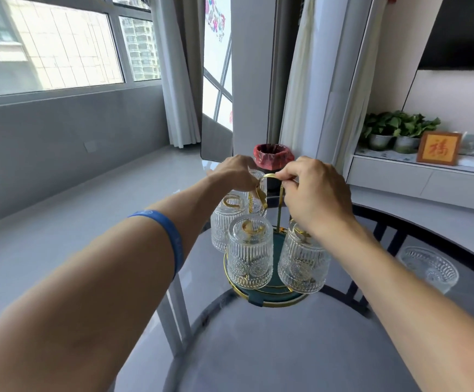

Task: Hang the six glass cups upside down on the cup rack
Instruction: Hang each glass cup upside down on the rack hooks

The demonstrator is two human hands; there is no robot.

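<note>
Here, right hand (312, 193) fingers pinch rack handle (269, 176) — left hand (234, 172) grips far cup (257, 190).

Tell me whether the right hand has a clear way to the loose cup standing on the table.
Probably yes. The loose cup stands alone on the glass table, right of the rack, with nothing between it and the right hand, which now pinches the rack's gold handle.

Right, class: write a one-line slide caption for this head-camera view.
Right hand steadies the gold cup rack; left hand seats a glass cup; one loose cup waits on the glass table.
</note>
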